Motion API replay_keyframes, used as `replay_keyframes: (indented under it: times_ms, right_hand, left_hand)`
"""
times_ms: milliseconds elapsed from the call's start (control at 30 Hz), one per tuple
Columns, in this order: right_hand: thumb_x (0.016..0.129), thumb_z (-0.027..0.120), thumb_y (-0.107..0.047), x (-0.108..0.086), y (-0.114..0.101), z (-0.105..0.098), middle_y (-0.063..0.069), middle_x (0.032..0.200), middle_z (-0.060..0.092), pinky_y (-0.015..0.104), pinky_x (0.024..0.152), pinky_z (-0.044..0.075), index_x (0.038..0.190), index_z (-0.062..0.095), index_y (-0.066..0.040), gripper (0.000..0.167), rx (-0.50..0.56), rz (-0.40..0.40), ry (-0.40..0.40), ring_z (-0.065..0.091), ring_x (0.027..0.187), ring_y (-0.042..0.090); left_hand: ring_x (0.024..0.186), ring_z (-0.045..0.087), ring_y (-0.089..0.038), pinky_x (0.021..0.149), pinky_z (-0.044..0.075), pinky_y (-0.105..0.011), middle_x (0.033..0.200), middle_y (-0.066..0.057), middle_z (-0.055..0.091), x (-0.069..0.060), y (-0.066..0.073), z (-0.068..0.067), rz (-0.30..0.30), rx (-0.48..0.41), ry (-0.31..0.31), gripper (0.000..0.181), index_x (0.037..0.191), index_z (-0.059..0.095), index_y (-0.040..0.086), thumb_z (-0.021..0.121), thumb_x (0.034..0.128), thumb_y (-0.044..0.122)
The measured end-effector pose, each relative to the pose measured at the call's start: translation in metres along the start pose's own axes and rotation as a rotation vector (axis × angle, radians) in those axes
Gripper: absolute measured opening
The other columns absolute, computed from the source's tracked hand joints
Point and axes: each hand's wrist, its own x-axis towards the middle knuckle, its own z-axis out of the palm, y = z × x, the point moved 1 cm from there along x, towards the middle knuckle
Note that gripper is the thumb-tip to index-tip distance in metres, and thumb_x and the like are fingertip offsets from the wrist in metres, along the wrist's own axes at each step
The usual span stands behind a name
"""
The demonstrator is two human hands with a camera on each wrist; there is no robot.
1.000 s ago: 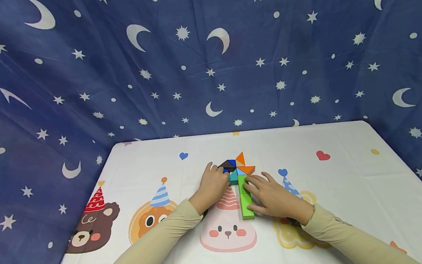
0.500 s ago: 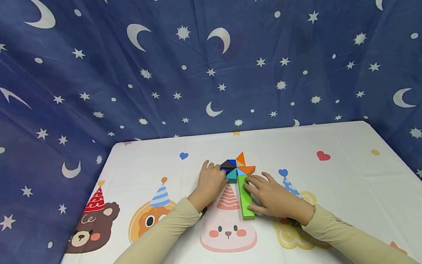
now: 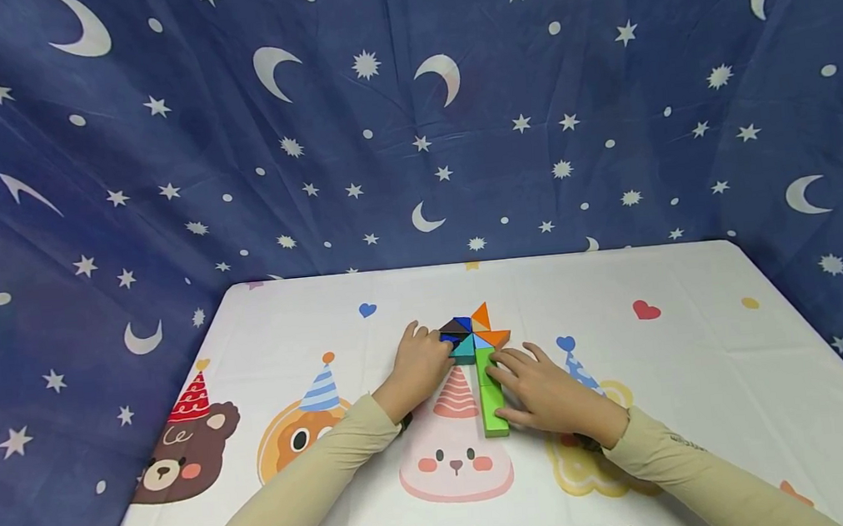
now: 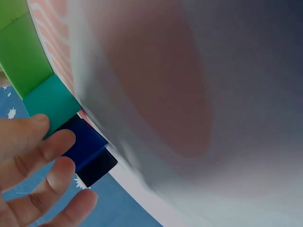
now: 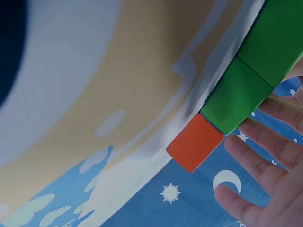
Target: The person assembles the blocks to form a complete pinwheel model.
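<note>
Triangular blocks form a pinwheel on the table, with two green blocks [image 3: 492, 408] lined up end to end below it. My left hand [image 3: 418, 362] is at the pinwheel's left side. In the left wrist view its thumb touches the teal block [image 4: 53, 100], and its fingertips are at the dark blue block [image 4: 87, 142], beside a black block [image 4: 98, 168]. My right hand [image 3: 533, 387] lies along the green blocks' right side, fingertips on or against them. In the right wrist view its fingers are extended, near an orange block [image 5: 195, 143].
An upper orange triangle [image 3: 481, 318] points away at the pinwheel's top. The white tablecloth [image 3: 694, 373] has printed animal faces and lettering. A dark blue curtain [image 3: 498, 106] with moons and stars hangs behind the table.
The teal block has slid slightly away and left, closing up against the dark blue block. My left hand has shifted a little left. My right hand and the green blocks stay in place.
</note>
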Motion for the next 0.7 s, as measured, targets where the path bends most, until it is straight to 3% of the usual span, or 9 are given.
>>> replay_keyframes:
  times_ms: [333, 700]
  right_hand:
    - [0.086, 0.058, -0.05, 0.0, -0.001, -0.002, 0.015, 0.132, 0.053, 0.057, 0.101, 0.037, 0.128, 0.053, -0.007, 0.06, -0.009, -0.001, -0.013, 0.05, 0.122, 0.032]
    - [0.086, 0.057, -0.05, 0.0, 0.0, 0.0, 0.015, 0.132, 0.053, 0.058, 0.101, 0.037, 0.128, 0.053, -0.007, 0.06, 0.001, 0.005, -0.021, 0.05, 0.123, 0.032]
  left_hand:
    - [0.091, 0.064, -0.021, 0.102, 0.041, -0.044, 0.093, -0.002, 0.071, -0.002, 0.0, -0.001, 0.024, -0.002, -0.022, 0.022, 0.098, 0.072, 0.018, 0.068, 0.0835, 0.035]
    - [0.089, 0.064, -0.023, 0.101, 0.04, -0.046, 0.088, -0.003, 0.069, -0.005, -0.02, -0.001, -0.044, -0.063, 0.03, 0.025, 0.096, 0.068, 0.013, 0.07, 0.0817, 0.033]
